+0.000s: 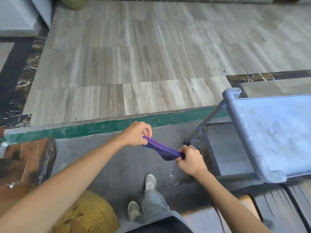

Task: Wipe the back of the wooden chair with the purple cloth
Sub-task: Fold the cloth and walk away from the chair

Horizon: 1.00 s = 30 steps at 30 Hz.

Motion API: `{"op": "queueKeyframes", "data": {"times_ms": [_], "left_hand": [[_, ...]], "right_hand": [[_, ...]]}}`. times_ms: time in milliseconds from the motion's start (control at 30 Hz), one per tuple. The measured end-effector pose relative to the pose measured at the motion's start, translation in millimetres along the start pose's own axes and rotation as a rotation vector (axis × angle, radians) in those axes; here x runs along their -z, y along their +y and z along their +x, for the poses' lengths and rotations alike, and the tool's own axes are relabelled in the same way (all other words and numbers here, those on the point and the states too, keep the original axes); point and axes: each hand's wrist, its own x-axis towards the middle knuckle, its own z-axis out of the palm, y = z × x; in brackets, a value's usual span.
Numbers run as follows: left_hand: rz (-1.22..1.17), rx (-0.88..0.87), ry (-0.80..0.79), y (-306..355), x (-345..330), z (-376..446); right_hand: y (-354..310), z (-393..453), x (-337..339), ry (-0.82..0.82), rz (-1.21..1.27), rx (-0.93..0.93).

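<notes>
Bare forearms cut off at frame bottom, left hand (pixel 136 134) and right hand (pixel 191 160) each pinching purple cloth (pixel 164 151) ends, fingertips hidden

- Purple cloth (pixel 164 149): both ends hidden inside the closed fingers of the left hand (pixel 137 133) and right hand (pixel 191 159).
- Blue-grey cart (pixel 249 132): right side cut off by the frame edge.
- Brown wooden object (pixel 28 162), near left: cut off; type cannot be determined.
- Yellow rounded object (pixel 87 214): partly hidden behind the left forearm.
</notes>
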Motion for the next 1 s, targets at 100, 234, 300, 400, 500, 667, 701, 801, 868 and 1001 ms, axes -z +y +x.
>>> {"op": "queueKeyframes", "data": {"times_ms": [100, 234, 300, 400, 500, 667, 701, 801, 868, 1001], "left_hand": [[0.046, 0.007, 0.045, -3.4, 24.7, 40.0], [0.051, 0.058, 0.075, -9.3, 59.7, 90.8], [0.056, 0.062, 0.078, -8.6, 81.0, 114.9], [0.033, 0.046, 0.082, -5.8, 114.4, 151.4], [0.003, -0.001, 0.104, -0.5, 145.6, 183.3], [-0.040, -0.089, 0.114, 7.3, 194.2, 236.9], [-0.044, -0.111, 0.111, 8.5, 203.2, 250.6], [-0.059, -0.165, 0.104, 11.4, 232.7, 296.5], [-0.064, -0.200, 0.094, 15.7, 252.0, 326.7], [-0.042, -0.289, 0.017, 39.6, 283.9, 384.6]], "right_hand": [[-4.7, 43.5, 11.7, 0.022, 0.055, 0.014], [-10.1, 109.7, 28.7, 0.102, 0.303, 0.012], [-16.4, 135.7, 40.1, 0.064, 0.583, -0.098], [-26.4, 170.8, 56.1, 0.016, 0.953, -0.191], [-37.3, 207.3, 78.5, 0.000, 1.115, -0.235], [-56.7, 266.8, 119.8, 0.015, 1.516, -0.278], [-59.3, 280.1, 125.6, 0.039, 1.590, -0.274], [-65.6, 323.3, 140.1, 0.156, 1.707, -0.327], [-68.3, 348.1, 152.0, 0.248, 1.751, -0.409], [-74.0, 378.4, 185.6, 0.413, 1.675, -0.564]]}}
